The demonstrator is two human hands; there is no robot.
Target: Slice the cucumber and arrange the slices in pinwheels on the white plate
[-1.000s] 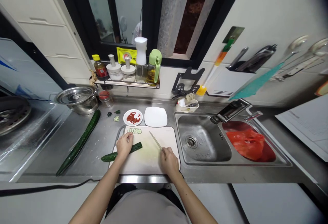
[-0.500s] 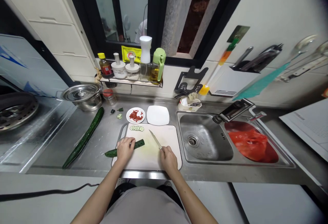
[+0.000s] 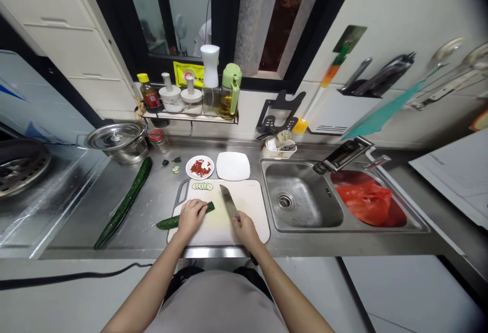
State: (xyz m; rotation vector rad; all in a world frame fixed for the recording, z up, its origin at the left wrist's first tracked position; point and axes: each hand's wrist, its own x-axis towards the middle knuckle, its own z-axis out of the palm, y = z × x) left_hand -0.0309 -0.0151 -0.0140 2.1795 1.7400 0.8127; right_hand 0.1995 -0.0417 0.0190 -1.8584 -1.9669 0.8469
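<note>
A white cutting board (image 3: 249, 206) lies on the steel counter in front of me. Across its left edge rests a partly cut cucumber (image 3: 168, 221), and my left hand (image 3: 190, 216) presses down on it with curled fingers. My right hand (image 3: 244, 229) grips the handle of a knife (image 3: 229, 202), whose blade lies close to the cucumber's cut end. Several thin cucumber slices (image 3: 202, 186) sit in a row at the board's far edge.
A whole cucumber (image 3: 124, 202) lies on the counter to the left, near a lidded steel pot (image 3: 114, 141). Behind the board stand a plate of chopped red chilli (image 3: 200, 167) and an empty white plate (image 3: 233, 165). The sink (image 3: 301, 203) is right, beside a red basin (image 3: 368, 202).
My right hand has swung the knife left, nearer the cucumber's cut end, with the blade's flat side now showing. My left hand has slid along the cucumber toward that end.
</note>
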